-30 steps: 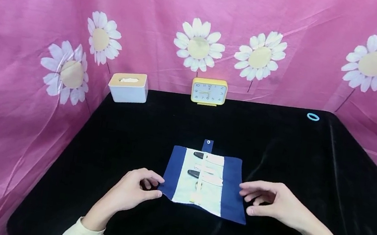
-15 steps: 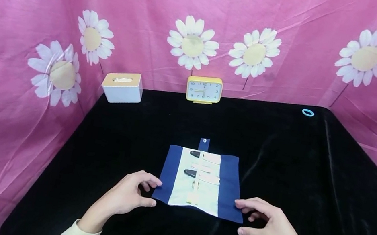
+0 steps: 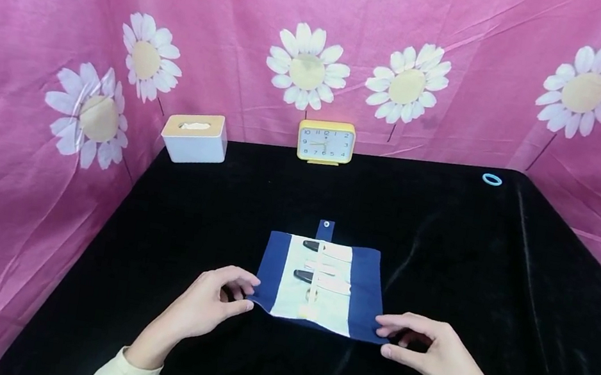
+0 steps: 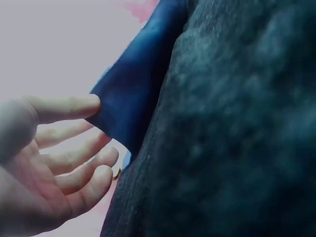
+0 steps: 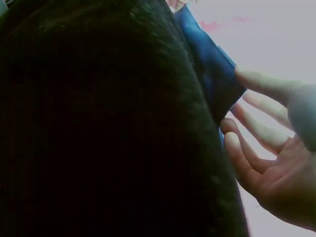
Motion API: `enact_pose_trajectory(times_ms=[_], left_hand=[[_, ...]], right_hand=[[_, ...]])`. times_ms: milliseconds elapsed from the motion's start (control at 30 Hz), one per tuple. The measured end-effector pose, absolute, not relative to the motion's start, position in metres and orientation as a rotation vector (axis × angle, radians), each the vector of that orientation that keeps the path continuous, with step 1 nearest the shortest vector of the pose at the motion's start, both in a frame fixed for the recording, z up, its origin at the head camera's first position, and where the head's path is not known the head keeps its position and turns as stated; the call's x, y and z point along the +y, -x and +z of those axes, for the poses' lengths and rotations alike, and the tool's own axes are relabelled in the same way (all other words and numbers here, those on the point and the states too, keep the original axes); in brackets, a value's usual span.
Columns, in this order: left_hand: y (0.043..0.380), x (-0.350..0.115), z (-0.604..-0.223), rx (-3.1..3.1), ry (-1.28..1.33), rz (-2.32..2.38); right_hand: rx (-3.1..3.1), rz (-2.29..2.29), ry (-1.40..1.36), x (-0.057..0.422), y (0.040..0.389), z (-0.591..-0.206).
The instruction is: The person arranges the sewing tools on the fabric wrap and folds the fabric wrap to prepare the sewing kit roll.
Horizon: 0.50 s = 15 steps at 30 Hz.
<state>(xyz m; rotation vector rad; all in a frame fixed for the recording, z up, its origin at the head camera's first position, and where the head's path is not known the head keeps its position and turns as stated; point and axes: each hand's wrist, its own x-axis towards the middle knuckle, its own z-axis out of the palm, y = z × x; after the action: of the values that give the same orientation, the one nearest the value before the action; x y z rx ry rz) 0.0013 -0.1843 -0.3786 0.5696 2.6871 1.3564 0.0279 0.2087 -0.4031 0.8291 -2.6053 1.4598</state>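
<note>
A navy-and-cream fabric tool roll (image 3: 283, 301) lies unfolded in front of me, its snap strap (image 3: 326, 230) pointing away. Two black-ended items, the upper (image 3: 310, 245) and the lower (image 3: 303, 275), and some smaller pieces sit under a pale band across its middle; their exact kinds are too small to tell. My left hand (image 3: 215, 301) pinches the near left corner between thumb and fingers, and in the left wrist view that blue corner (image 4: 126, 98) is raised. At the near right corner, my right hand (image 3: 429, 356) pinches the fabric (image 5: 210, 69) likewise. The near edge is slightly lifted.
Black velvety cloth (image 3: 202, 218) covers the table. Along its back stand a tissue box (image 3: 196, 146) on the left and a yellow clock (image 3: 326, 143) in the middle. A light-blue ring (image 3: 491, 180) lies at the back right. Pink flowered curtain (image 3: 235, 3) surrounds the table.
My right hand has come down from the roll's right side to its near right corner. Both hands now grip the corners, and the near edge has risen a little. The head view has shifted slightly.
</note>
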Motion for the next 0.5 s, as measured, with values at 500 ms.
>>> enact_pose_trajectory(times_ms=[500], left_hand=[[0.003, -0.176, -0.365, 2.626, -0.566, 1.353]], right_hand=[[-2.623, 1.546, -0.622, 0.219, -0.008, -0.385]])
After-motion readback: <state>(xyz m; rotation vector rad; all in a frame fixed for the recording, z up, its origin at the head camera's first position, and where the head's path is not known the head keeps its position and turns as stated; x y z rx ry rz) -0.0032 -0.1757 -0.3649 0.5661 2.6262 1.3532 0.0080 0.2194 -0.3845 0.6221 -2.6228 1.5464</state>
